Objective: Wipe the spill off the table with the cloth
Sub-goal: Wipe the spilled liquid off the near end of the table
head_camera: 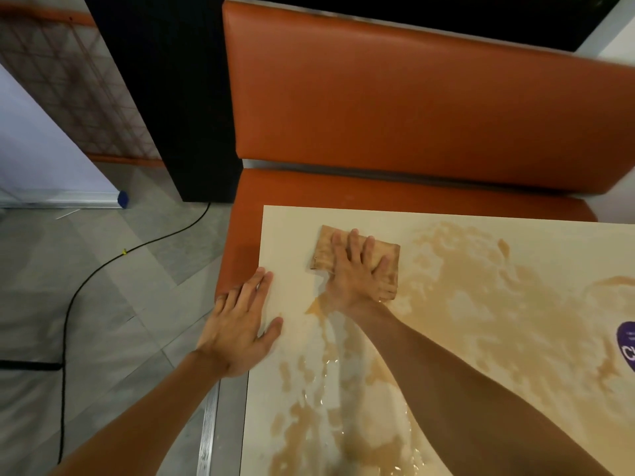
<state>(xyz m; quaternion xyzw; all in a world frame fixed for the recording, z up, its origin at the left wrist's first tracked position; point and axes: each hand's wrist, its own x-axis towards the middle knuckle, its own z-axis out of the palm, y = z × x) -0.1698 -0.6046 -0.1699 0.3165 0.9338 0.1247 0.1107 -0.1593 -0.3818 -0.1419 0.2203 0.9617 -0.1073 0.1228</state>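
Beige tabletop (292, 231), pale and glossy, with a tan-brown liquid spill (481, 290) over most of its visible surface. The spill runs in patches and streaks from the near edge toward the right. The far-left corner strip of the table is dry.

Cloth (325, 247): folded to a rough rectangle and stained the same tan as the liquid. It lies flat on the table near the far-left corner, at the left margin of the spill, with its near-right corner in the wet area.

Right hand (357, 274): palm down on top of the cloth, fingers straight and spread, pointing away from the person, pressing the cloth to the table. The forearm crosses the wet surface diagonally.

Left hand (240, 326): palm down, fingers straight and slightly fanned, resting flat on the table's left edge. The thumb side is on the dry tabletop and the outer fingers overhang the edge. It holds nothing and is apart from the cloth.

Surroundings: an orange upholstered bench (395, 97) stands beyond the table's far edge. A purple label (627, 345) sits at the right frame edge, its lettering cut off. A black cable (103, 262) trails across the grey tiled floor (130, 314) on the left, and a black column (161, 97) stands behind it.
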